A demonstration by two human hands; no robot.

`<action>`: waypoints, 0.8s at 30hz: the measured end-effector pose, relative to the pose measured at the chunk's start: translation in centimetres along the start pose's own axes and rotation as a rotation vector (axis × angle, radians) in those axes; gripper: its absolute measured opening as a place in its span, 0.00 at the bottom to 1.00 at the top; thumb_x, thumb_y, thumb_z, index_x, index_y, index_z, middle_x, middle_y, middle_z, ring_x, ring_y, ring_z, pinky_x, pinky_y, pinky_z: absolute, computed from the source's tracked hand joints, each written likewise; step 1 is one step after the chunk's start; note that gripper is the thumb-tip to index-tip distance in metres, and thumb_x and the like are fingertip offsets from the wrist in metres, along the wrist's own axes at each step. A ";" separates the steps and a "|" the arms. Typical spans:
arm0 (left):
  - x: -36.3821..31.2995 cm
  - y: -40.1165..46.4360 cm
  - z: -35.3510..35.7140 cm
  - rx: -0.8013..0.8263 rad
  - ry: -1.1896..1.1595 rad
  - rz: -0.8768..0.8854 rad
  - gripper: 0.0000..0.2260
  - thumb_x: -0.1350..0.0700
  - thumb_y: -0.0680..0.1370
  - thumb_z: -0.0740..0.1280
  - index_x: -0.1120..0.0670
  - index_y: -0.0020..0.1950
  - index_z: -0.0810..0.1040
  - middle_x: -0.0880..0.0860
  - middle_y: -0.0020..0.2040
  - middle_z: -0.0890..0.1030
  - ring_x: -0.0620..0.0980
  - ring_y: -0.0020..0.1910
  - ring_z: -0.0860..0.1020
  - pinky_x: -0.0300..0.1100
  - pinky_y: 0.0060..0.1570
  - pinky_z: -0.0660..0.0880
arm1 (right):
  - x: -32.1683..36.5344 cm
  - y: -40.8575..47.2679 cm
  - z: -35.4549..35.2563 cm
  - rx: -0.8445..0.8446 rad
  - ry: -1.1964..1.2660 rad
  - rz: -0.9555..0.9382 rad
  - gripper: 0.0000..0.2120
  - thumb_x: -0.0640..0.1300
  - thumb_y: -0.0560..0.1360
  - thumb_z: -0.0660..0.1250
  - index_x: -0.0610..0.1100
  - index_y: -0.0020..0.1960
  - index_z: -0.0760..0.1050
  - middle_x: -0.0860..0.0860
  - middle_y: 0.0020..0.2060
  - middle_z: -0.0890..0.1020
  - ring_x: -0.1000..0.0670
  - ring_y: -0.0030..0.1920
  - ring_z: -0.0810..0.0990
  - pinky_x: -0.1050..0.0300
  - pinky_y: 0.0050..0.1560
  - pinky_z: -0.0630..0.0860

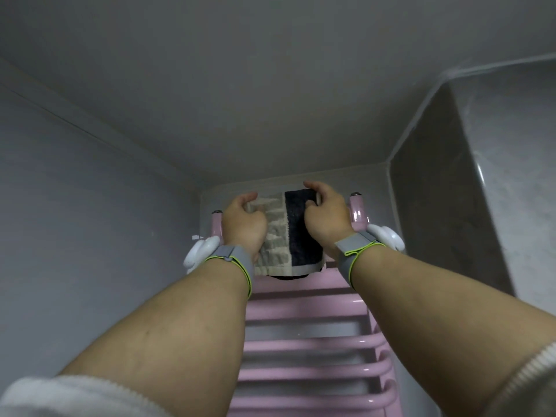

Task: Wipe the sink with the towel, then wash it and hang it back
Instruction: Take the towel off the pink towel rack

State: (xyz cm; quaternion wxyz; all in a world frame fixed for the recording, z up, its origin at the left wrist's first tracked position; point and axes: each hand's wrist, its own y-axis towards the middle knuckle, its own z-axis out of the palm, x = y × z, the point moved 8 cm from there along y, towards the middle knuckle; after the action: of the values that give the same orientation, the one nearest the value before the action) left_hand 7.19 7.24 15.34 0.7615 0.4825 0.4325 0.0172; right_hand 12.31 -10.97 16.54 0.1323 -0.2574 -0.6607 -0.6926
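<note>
A towel (284, 236), beige on its left half and dark navy on its right, hangs over the top bar of a pink towel rail (307, 314) high on the wall. My left hand (245, 225) grips the beige side near the top edge, fingers curled over the cloth. My right hand (325, 216) holds the navy side, thumb pressed into the fabric. Both arms reach upward, and each wrist wears a grey band with a white device. The sink is out of view.
The pink rail's rungs (313, 371) run down below the towel between my forearms. Grey walls close in on the left and behind, the ceiling is just above, and a grey boxed-in column (451, 191) juts out on the right.
</note>
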 end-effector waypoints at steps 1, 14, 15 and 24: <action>-0.5 0.0 -0.5 -0.015 -0.007 0.017 0.19 0.60 0.79 0.64 0.48 0.69 0.73 0.42 0.44 0.73 0.39 0.28 0.68 0.32 0.25 0.68 | 0.6 0.0 -0.1 -0.011 0.012 -0.007 0.22 0.37 0.75 0.61 0.53 0.67 0.75 0.48 0.61 0.80 0.46 0.62 0.77 0.51 0.64 0.73; -1.3 -3.1 -10.3 -0.071 0.086 -0.048 0.14 0.59 0.76 0.66 0.51 0.61 0.82 0.54 0.53 0.84 0.56 0.45 0.82 0.46 0.46 0.79 | 3.5 -5.6 1.9 0.110 0.096 0.138 0.20 0.36 0.71 0.69 0.46 0.62 0.77 0.44 0.57 0.81 0.44 0.55 0.81 0.45 0.59 0.79; -1.1 -3.6 -10.9 -0.051 0.117 -0.052 0.15 0.60 0.76 0.66 0.50 0.62 0.81 0.53 0.54 0.83 0.56 0.44 0.82 0.45 0.46 0.79 | 3.5 -6.4 2.2 0.132 0.081 0.157 0.19 0.36 0.71 0.69 0.46 0.61 0.77 0.44 0.56 0.81 0.44 0.54 0.81 0.45 0.58 0.79; -2.8 -9.7 -14.8 -0.051 0.586 -0.047 0.14 0.60 0.76 0.67 0.54 0.61 0.81 0.56 0.58 0.83 0.57 0.59 0.80 0.42 0.60 0.74 | 4.4 -12.5 1.3 0.292 -0.185 0.113 0.07 0.41 0.72 0.71 0.46 0.50 0.78 0.43 0.51 0.83 0.40 0.54 0.80 0.48 0.56 0.78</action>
State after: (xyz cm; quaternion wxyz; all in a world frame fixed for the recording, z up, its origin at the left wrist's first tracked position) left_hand -8.29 11.47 7.52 0.6163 0.4275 0.6443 0.1490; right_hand 2.40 -7.85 8.29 0.1457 -0.3348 -0.7481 -0.5541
